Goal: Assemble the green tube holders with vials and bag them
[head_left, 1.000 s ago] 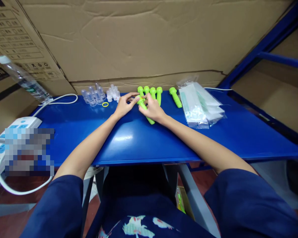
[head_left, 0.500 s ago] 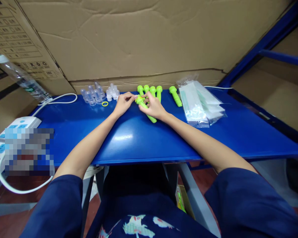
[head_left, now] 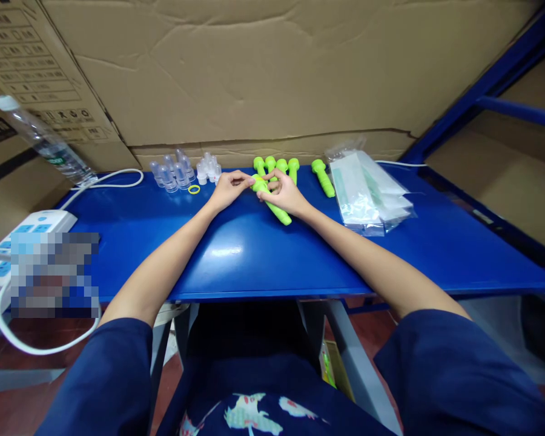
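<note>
Head view is showing a green piece [head_left: 279, 213] over the far middle of the desk [head_left: 254, 266], where the right hand [head_left: 287, 195] is holding it in a narrow grip, thumb and fingers closing on the body just below the head end. From that grip, the head is lying to the left and the slim end is reaching back toward the person. The left hand [head_left: 229, 189] is sitting nearer the head, its fingertips touching it; whether this grip is pinching or merely resting there, I cannot tell at this size. The long axis is running on a slant, the head pointing away and left, the slim end pointing toward the person and right. Beyond the right hand, four similar green pieces [head_left: 281, 165] are lying side by side; a yellow ring [head_left: 194, 189] is lying left of the left hand.
</note>
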A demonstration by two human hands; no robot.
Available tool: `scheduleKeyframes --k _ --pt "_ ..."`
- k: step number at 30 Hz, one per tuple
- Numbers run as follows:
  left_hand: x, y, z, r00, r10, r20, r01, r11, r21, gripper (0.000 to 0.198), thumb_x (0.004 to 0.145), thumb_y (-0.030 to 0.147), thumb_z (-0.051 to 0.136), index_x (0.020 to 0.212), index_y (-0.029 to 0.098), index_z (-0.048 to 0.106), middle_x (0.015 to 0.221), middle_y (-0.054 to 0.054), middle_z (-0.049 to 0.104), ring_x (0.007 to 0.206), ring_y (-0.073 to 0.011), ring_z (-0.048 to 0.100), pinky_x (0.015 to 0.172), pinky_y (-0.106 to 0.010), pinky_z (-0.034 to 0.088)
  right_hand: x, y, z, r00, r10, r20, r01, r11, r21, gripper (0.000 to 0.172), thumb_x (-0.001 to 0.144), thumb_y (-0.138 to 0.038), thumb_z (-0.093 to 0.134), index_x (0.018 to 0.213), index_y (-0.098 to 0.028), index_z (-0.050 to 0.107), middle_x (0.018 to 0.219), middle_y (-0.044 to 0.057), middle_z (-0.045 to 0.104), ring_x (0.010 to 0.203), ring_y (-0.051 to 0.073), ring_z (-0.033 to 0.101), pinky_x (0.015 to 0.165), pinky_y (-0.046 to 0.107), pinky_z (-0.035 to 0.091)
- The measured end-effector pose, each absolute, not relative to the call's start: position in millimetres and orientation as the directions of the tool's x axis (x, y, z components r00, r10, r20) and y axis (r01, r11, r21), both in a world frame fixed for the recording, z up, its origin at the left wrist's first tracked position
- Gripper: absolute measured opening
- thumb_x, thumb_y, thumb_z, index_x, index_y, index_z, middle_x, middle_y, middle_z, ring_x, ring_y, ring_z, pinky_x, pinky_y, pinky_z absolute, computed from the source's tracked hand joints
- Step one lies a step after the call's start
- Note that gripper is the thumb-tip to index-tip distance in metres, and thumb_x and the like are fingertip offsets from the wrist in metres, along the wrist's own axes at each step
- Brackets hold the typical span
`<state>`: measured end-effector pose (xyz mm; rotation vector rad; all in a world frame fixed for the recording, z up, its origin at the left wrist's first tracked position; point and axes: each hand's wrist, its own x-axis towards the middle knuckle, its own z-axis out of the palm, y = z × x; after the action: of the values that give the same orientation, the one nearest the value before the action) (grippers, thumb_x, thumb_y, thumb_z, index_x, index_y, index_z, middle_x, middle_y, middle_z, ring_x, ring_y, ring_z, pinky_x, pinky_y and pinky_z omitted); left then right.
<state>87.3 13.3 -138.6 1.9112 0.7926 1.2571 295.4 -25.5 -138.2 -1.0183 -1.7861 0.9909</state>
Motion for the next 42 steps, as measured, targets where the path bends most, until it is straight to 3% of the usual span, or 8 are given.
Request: scheduleKeyframes --k 5,10,13,16,22,27,37,42 --pt "85 15 -137 0.347 0.8 0.489 0.144 -0.561 0.816 0.052 0.083 0.066 0.081 0.068 0.017 0.074 0.08 -0.005 0.075 0.078 -0.0165 0.07 0.08 -0.032 0.059 293 -27 -137 -0.286 0.917 0.278 0.211 0.343 -0.915 0.06 0.066 -0.055 0.088 0.101 -0.028 0.047 0.071 -0.001 0.069 0.075 0.027 0.076 0.066 0.039 0.061" --pt "88 19 -147 0.334 0.843 0.422 0.042 -0.461 0.887 0.043 0.081 0.055 0.088 0.094 0.017 0.074 0.095 -0.007 0.08 0.094 -0.0193 0.076 0.094 -0.036 0.062 294 -24 -137 -0.246 0.931 0.268 0.134 0.306 -0.943 0.066 0.062 -0.061 0.09 0.1 -0.028 0.046 0.073 -0.002 0.07 0.073 0.023 0.074 0.071 0.039 0.061" --pt "91 21 -153 0.297 0.85 0.435 -0.004 -0.454 0.891 0.047 0.076 0.045 0.094 0.102 0.019 0.065 0.103 -0.006 0.078 0.097 -0.0167 0.077 0.096 -0.034 0.062 297 -22 -135 -0.217 0.946 0.242 0.115 0.271 -0.956 0.067 0.062 -0.061 0.09 0.101 -0.028 0.046 0.075 -0.002 0.07 0.071 0.021 0.071 0.066 0.037 0.06" --pt "94 20 -154 0.249 0.856 0.453 -0.033 -0.459 0.888 0.047 0.074 0.042 0.095 0.095 0.02 0.06 0.101 -0.003 0.076 0.094 -0.0144 0.077 0.095 -0.033 0.062 297 -24 -129 -0.211 0.953 0.218 0.094 0.242 -0.966 0.068 0.062 -0.059 0.09 0.101 -0.027 0.045 0.076 -0.001 0.07 0.065 0.018 0.066 0.055 0.03 0.055" --pt "93 18 -150 0.224 0.855 0.468 -0.036 -0.473 0.88 0.036 0.076 0.04 0.092 0.096 0.018 0.072 0.099 -0.005 0.079 0.095 -0.0178 0.077 0.094 -0.035 0.062 296 -32 -121 -0.24 0.96 0.147 0.061 0.166 -0.984 0.061 0.064 -0.051 0.088 0.1 -0.027 0.045 0.073 0.0 0.071 0.056 0.015 0.06 0.039 0.024 0.044" --pt "93 20 -150 0.248 0.842 0.479 0.021 -0.499 0.866 0.033 0.081 0.043 0.088 0.096 0.017 0.076 0.102 -0.007 0.081 0.098 -0.0209 0.078 0.095 -0.038 0.062 299 -28 -123 -0.272 0.958 0.095 0.047 0.111 -0.993 0.06 0.066 -0.051 0.086 0.102 -0.027 0.046 0.073 -0.002 0.071 0.045 0.013 0.054 0.034 0.025 0.042" --pt "90 14 -143 0.301 0.826 0.477 -0.011 -0.498 0.867 0.048 0.074 0.061 0.091 0.085 0.017 0.077 0.084 -0.004 0.078 0.082 -0.0172 0.075 0.086 -0.035 0.062 306 -25 -118 -0.364 0.931 0.015 0.009 0.02 -1.0 0.041 0.068 -0.042 0.081 0.093 -0.022 0.054 0.07 -0.001 0.069 0.04 0.01 0.051 0.029 0.022 0.035" --pt "94 14 -142 0.316 0.824 0.469 0.035 -0.504 0.863 0.054 0.067 0.064 0.094 0.082 0.017 0.072 0.077 -0.001 0.072 0.07 -0.011 0.065 0.07 -0.026 0.055 304 -23 -121 -0.387 0.922 -0.001 -0.01 -0.005 -1.0 0.037 0.067 -0.042 0.078 0.088 -0.021 0.056 0.069 0.0 0.067 0.039 0.008 0.047 0.029 0.022 0.036"
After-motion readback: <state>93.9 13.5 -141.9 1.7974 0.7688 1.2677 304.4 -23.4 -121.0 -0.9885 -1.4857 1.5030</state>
